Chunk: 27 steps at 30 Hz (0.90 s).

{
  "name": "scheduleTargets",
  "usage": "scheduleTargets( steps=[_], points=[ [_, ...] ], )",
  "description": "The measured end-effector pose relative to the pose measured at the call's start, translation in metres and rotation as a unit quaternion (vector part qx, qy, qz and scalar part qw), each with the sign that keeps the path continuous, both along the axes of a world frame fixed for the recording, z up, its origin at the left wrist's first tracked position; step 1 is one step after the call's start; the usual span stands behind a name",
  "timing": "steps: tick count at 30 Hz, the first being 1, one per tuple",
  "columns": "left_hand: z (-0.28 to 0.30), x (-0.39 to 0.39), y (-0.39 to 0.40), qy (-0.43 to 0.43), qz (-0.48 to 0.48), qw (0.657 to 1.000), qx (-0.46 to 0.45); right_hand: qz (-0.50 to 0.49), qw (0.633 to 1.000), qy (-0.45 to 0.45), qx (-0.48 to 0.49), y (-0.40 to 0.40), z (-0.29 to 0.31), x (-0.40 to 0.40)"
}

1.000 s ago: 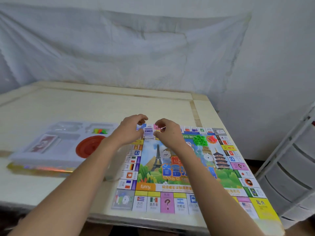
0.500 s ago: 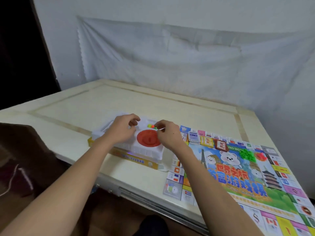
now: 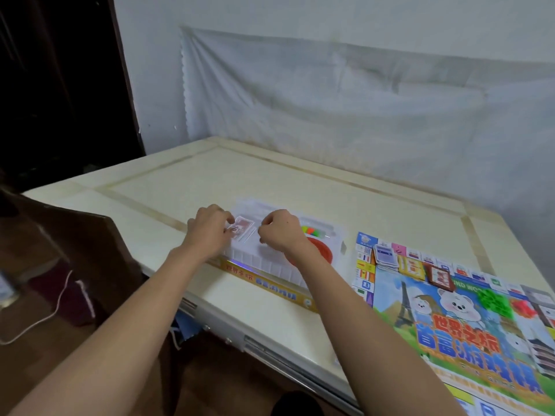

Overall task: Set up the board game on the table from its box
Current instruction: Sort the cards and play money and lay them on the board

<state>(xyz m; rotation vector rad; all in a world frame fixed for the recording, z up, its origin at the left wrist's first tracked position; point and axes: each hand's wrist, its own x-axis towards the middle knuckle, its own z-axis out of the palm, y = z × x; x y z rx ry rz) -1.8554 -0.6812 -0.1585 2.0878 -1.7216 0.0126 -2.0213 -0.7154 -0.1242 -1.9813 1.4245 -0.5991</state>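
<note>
The game box (image 3: pixel 271 284), yellow-sided with a white plastic tray (image 3: pixel 270 264) in it, sits on the table left of the board. A reddish stack of paper notes (image 3: pixel 242 228) lies in a tray compartment. My left hand (image 3: pixel 210 232) has curled fingers at the stack's left edge and grips it. My right hand (image 3: pixel 279 232) hovers with curled fingers just right of the stack, nothing visible in it. The colourful game board (image 3: pixel 450 319) lies unfolded at the right. On it are a card stack (image 3: pixel 386 256), two smaller card piles (image 3: pixel 413 267), green pieces (image 3: pixel 494 301) and red pieces (image 3: pixel 522 307).
A red disc (image 3: pixel 322 253) and small coloured pieces (image 3: pixel 312 231) remain in the tray behind my right wrist. The cream table (image 3: pixel 270 181) stretches back to a white cloth on the wall. A brown chair (image 3: pixel 90 250) stands at the left, beside the table's edge.
My view swung left from the board to the box. Both hands left the card stack on the board and moved over the tray to the reddish notes.
</note>
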Motion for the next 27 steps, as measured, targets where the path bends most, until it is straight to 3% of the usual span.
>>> scheduleTargets(
  steps=[3,10,14,18,23,27],
  points=[
    [-0.012,0.009,-0.001,0.025,-0.016,0.999,0.026,-0.054,0.986,-0.067,0.144,-0.002,0.002,0.024],
    [-0.025,0.015,-0.005,0.055,-0.052,0.997,0.014,-0.107,0.928,-0.177,0.31,-0.022,-0.001,0.049],
    [-0.026,0.017,-0.006,0.083,-0.058,0.995,-0.001,-0.112,0.912,-0.152,0.364,-0.029,-0.001,0.054],
    [-0.027,0.017,-0.006,0.106,-0.053,0.993,-0.01,-0.125,0.907,-0.144,0.376,-0.037,-0.009,0.062],
    [-0.027,0.016,-0.003,0.106,-0.051,0.993,-0.011,-0.112,0.926,-0.119,0.341,-0.037,-0.02,0.066],
    [-0.021,0.017,0.0,0.089,-0.057,0.994,-0.038,-0.13,0.935,-0.17,0.284,-0.036,-0.018,0.058]
  ],
)
